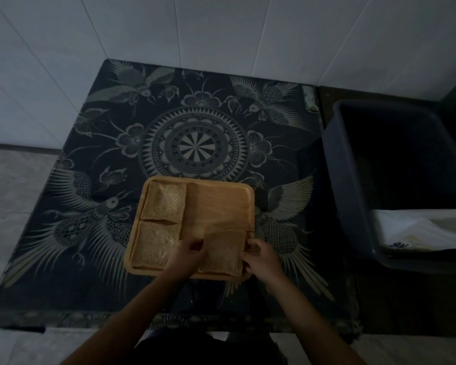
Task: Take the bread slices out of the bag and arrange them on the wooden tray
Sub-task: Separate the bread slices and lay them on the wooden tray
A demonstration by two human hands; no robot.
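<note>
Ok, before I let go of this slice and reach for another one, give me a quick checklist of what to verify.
1. Third slice sits over the near-right part of the wooden tray: ok.
2. Both hands hold it, left hand at its left edge, right hand at its right edge: ok.
3. Slice lies flat on the tray: cannot tell, the light is dim.
4. Two earlier slices, far-left slice and near-left slice, lie inside the rim: ok.
5. Far-right part of the tray is bare for the next slice: ok.
6. Bread left in the white bag in the dark bin: cannot tell.
</note>
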